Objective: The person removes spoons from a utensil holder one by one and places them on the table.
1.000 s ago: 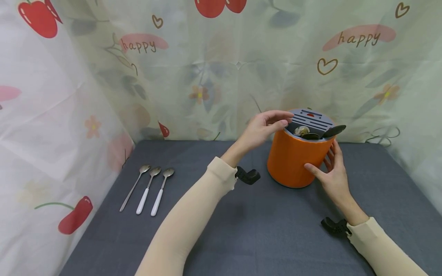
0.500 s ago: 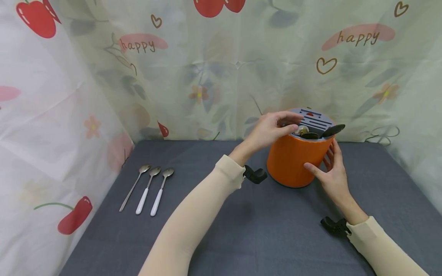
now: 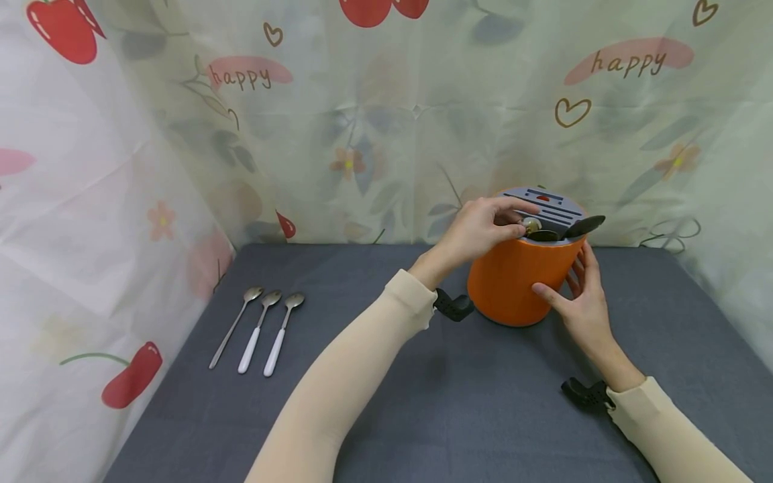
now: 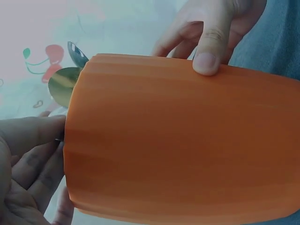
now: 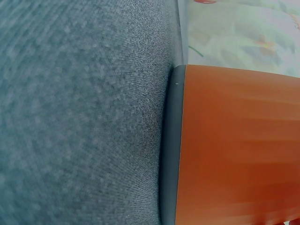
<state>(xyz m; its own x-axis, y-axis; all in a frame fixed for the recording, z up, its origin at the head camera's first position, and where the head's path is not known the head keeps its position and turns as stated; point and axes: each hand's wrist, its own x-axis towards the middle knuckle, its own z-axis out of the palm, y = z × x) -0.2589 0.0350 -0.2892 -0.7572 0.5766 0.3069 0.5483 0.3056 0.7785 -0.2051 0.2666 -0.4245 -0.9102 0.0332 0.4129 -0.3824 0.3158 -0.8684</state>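
Note:
An orange cylindrical utensil holder (image 3: 513, 282) with a grey slotted top (image 3: 558, 208) stands on the grey cloth. Out of its front opening rise a shiny rounded spoon head (image 3: 531, 225), a dark spoon head (image 3: 543, 235) and another dark one (image 3: 580, 228) leaning right. My left hand (image 3: 480, 228) is at the top's left side, thumb beside the shiny spoon head and fingers reaching over it. In the left wrist view its fingertips pass behind the rim, so their hold is hidden. My right hand (image 3: 582, 305) holds the holder's right side, thumb (image 4: 206, 63) in front, fingers behind.
Three spoons lie side by side at the left of the table: an all-metal one (image 3: 229, 335) and two with white handles, a middle one (image 3: 249, 352) and a right one (image 3: 275, 352). A printed curtain (image 3: 362, 134) hangs behind the table.
My left hand has moved right over the holder's top, to the shiny spoon head. The right hand and the holder have stayed in place.

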